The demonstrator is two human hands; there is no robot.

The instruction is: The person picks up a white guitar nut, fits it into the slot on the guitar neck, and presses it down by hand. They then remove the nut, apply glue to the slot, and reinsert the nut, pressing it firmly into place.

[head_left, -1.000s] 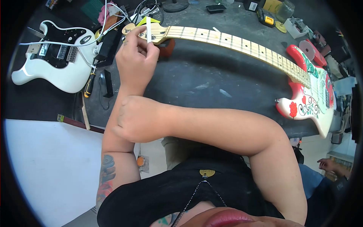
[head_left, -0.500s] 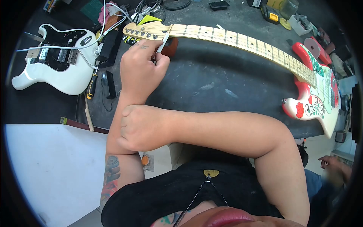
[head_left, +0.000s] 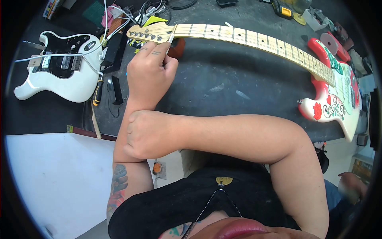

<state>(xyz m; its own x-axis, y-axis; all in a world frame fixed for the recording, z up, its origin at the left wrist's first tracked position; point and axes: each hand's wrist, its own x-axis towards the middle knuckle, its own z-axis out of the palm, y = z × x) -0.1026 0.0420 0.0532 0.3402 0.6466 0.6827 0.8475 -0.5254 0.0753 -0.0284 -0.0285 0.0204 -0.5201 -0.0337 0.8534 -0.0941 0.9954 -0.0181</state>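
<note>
Floral guitar (head_left: 271, 42), one, lies beside left hand (head_left: 150, 71) gripping one white strip (head_left: 170, 39).

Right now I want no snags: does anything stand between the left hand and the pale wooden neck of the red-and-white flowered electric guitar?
Only the thin white strip in the left hand, its tip by the headstock end of the neck. Nothing else visible intervenes; the right hand lies over the left forearm.

soft shadows, fisheye curve, blackened corners
</note>
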